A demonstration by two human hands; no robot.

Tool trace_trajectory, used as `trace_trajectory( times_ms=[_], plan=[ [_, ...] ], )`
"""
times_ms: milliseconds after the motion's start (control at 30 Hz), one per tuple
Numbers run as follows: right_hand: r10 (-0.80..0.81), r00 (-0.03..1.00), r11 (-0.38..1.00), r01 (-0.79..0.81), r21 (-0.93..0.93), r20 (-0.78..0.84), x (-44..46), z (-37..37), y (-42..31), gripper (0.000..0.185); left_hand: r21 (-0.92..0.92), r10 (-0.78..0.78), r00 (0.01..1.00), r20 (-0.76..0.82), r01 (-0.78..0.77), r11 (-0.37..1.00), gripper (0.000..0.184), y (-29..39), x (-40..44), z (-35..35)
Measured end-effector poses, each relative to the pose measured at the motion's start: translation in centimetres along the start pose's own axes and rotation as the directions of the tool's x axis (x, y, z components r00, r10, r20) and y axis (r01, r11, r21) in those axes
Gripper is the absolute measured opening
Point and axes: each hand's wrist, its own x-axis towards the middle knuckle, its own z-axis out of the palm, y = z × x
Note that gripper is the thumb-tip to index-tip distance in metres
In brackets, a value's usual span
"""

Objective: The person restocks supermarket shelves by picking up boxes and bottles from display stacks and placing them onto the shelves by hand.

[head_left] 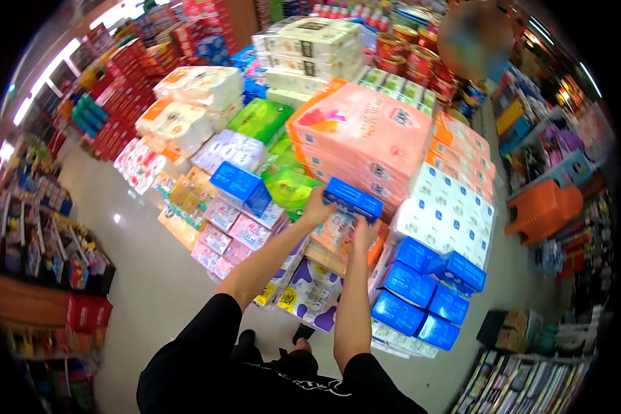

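Between my two hands is a blue box [354,196], held over the middle of a big stack of wrapped paper packs. My left hand [318,209] grips its left end, fingers closed against the side. At its near right side, my right hand [364,231] is closed on it too. Just below lies an orange-and-white pack [335,233]. Large pink-orange packs [362,131] rise directly behind the box. To the right, several similar blue boxes [403,281] are stacked. Another blue box [236,181] rests on pink packs [248,231] to the left.
Green packs [283,183] and white-and-orange packs [179,124] fill the stack's left side. White packs with blue marks [452,214] lie at right. Beyond the aisle stand an orange plastic stool [544,209] and a rack of books [521,386]. A loaded shelf [48,241] stands at left.
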Motion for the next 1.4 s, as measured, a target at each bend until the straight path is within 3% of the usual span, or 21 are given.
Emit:
trace_trajectory(
  times_ms=[33,67,167,200,367,500,633,700,833,900,1033,1133,1233,1400],
  plan=[
    [0.008,1.000,0.994,-0.007,0.109,-0.006,-1.5,-0.1,-2.1,0.036,0.061,0.073,0.996,-0.046,-0.070,0.996,0.061,1.6,-1.5,-0.4],
    [0.139,0.987,0.975,-0.152,0.164,0.085,-2.3,-1.1,-3.5,0.034,0.128,0.147,0.985,-0.088,-0.135,0.982,0.062,3.3,-3.1,-1.0],
    [-0.007,0.998,0.972,0.021,0.235,-0.060,-6.9,-0.2,-7.5,0.050,0.144,0.328,0.931,-0.160,-0.307,0.941,0.064,9.3,-9.9,-4.2],
    [-0.006,0.999,0.990,0.014,0.142,-0.054,-8.0,-0.5,-8.4,0.052,0.147,0.393,0.901,-0.183,-0.370,0.917,0.063,11.1,-12.4,-5.2],
    [-0.169,0.983,0.961,0.149,0.231,0.069,-18.9,4.7,-15.7,0.043,0.265,0.518,0.783,-0.343,-0.448,0.854,0.064,15.1,-23.8,-13.1],
    [-0.201,0.900,0.979,0.175,0.100,0.387,-28.2,9.4,-16.8,0.032,0.280,0.499,0.691,-0.523,-0.414,0.866,0.064,12.9,-31.0,-20.7],
    [-0.216,0.783,0.975,0.201,0.092,0.584,-39.1,14.2,-15.0,0.028,0.280,0.466,0.559,-0.686,-0.389,0.878,0.063,10.5,-37.1,-29.4],
    [-0.178,0.727,0.984,0.136,0.115,0.664,-44.5,16.4,-13.3,0.027,0.311,0.497,0.474,-0.727,-0.419,0.853,0.063,8.6,-39.7,-34.7],
    [-0.101,0.625,0.993,0.106,0.044,0.774,-55.7,19.2,-8.7,0.030,0.377,0.493,0.365,-0.790,-0.344,0.860,0.059,5.4,-44.2,-44.7],
    [-0.044,0.556,0.988,0.149,-0.048,0.830,-61.9,21.5,-7.8,0.037,0.421,0.495,0.354,-0.793,-0.268,0.866,0.057,3.5,-46.5,-50.8],
    [0.055,0.475,0.992,0.077,-0.104,0.878,-69.7,25.0,-4.9,0.044,0.406,0.447,0.295,-0.844,-0.192,0.893,0.057,0.3,-49.8,-57.6],
    [0.048,0.383,0.989,0.109,-0.097,0.923,-74.8,29.6,-2.5,0.046,0.419,0.435,0.215,-0.874,-0.119,0.900,0.059,-2.1,-51.6,-62.0],
    [0.031,0.270,0.998,0.039,-0.043,0.962,-81.4,35.5,0.0,0.049,0.421,0.426,0.147,-0.893,-0.068,0.905,0.059,-4.4,-53.5,-67.5],
    [0.045,0.043,0.999,0.016,-0.046,0.998,-94.5,44.6,5.7,0.055,0.354,0.354,-0.039,-0.935,0.002,0.935,0.067,-9.6,-56.7,-79.2]
  ],
)
